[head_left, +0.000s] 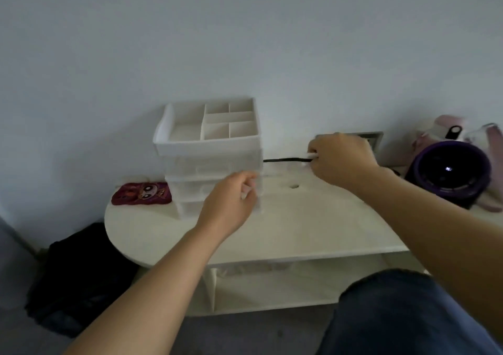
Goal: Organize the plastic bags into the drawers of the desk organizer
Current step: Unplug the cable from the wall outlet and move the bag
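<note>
Against a pale wall stood a white counter (285,226), and just above its back edge a clear plastic bag (285,160) was held in the air, its film almost too faint to see apart from a dark strip along the top. The right hand (343,158) had its fingers curled together, pinching the right end of that strip. The left hand (231,205), lower and nearer, had its fingers (249,188) closed on what looked like the bag's other edge, right in front of the desk organizer (206,147). That organizer sat toward the counter's left, its open top tray divided into compartments, with translucent drawers (212,168) stacked beneath; I couldn't tell whether any was pulled out. A dark red cartoon pouch (141,193) lay just left of it. A round purple appliance (449,172) stood well off to the right, with pinkish items (449,126) behind. Something black (79,273) was heaped on the floor at the left.
</note>
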The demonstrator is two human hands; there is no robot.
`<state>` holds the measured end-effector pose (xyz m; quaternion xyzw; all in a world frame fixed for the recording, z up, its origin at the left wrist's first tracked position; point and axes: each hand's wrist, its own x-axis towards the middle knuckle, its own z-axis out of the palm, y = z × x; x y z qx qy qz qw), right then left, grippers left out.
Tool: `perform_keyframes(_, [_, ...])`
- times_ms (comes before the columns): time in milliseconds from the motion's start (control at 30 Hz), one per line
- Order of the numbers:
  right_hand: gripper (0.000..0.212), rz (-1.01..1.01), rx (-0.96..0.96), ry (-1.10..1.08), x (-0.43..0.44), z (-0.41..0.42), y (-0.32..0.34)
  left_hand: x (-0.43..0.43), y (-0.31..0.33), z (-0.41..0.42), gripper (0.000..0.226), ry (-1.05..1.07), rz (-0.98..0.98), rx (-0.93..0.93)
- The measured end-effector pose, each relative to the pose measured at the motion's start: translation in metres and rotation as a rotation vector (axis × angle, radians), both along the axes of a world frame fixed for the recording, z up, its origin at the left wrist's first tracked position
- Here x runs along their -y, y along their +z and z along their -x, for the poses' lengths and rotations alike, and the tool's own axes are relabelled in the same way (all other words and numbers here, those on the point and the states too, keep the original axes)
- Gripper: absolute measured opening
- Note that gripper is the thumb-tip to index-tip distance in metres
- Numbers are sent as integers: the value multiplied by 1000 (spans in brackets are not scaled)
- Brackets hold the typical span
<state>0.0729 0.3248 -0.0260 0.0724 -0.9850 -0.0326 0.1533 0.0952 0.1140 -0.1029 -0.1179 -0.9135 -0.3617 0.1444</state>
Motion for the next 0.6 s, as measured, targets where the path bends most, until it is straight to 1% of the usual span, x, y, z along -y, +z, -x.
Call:
perform_keyframes(67, [9, 61, -5, 28, 3, -14, 34, -4, 14, -5, 41, -56, -11, -74])
perform_keyframes(133, [13, 163, 32, 60, 5, -29, 58, 0, 32, -14, 50, -74, 15, -142])
perform_keyframes(200, [21, 302, 119, 130, 6, -42, 74, 9, 47, -20, 56, -57, 8, -181])
perform_keyframes(267, [27, 486, 214, 207, 10, -53, 82, 24, 60, -26, 62, -29, -81, -176])
perform_keyframes(300, [30, 588, 251, 237, 13, -57, 84, 33, 65, -29, 65, -25, -150, -132])
perform_keyframes(367, [31, 775, 309, 280, 22, -62, 82, 49, 71, -37, 77, -29, -309, 18])
perform_keyframes(433, [26, 880, 350, 305, 31, -63, 73, 62, 73, -43, 92, -23, -427, 177])
perform_keyframes(467, [23, 911, 369, 314, 38, -63, 68, 71, 73, -47, 95, -14, -435, 222])
perform_keyframes(500, [20, 943, 383, 318, 43, -61, 62, 78, 71, -48, 90, -19, -420, 238])
perform_keyframes(533, [20, 973, 399, 320, 47, -60, 56, 85, 69, -48, 76, -39, -398, 232])
perform_keyframes(600, [23, 971, 420, 312, 53, -56, 46, 96, 64, -47, 32, -80, -347, 175])
